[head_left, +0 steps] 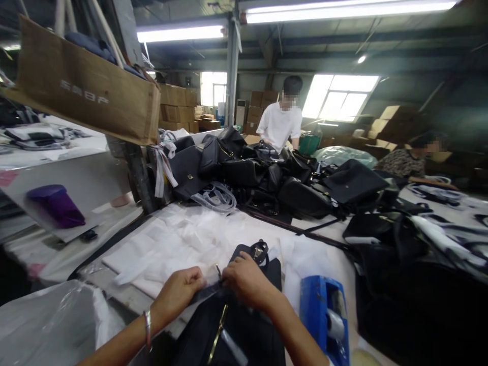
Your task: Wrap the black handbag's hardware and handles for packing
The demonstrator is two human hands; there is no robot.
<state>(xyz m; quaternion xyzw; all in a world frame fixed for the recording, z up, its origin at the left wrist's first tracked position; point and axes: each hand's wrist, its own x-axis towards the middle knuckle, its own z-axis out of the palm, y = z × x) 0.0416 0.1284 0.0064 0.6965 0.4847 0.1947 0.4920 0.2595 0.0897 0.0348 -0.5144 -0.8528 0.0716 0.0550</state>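
Note:
A black handbag (244,325) lies on the table edge in front of me, its strap ring and metal clasp (260,250) pointing away. My left hand (179,292) is closed in a pinch on a thin clear plastic strip at the bag's top edge; a metal bangle circles that wrist. My right hand (247,279) is closed on the same top edge of the bag, knuckles up, right beside the left hand. A gold zipper line (218,330) runs down the bag's near side.
A blue tape dispenser (326,315) stands right of the bag. White tissue sheets (183,239) cover the table. A heap of black bags (267,175) lies beyond, with two people at the far side. A clear plastic bag (49,320) sits at lower left, a cardboard box (87,91) hangs upper left.

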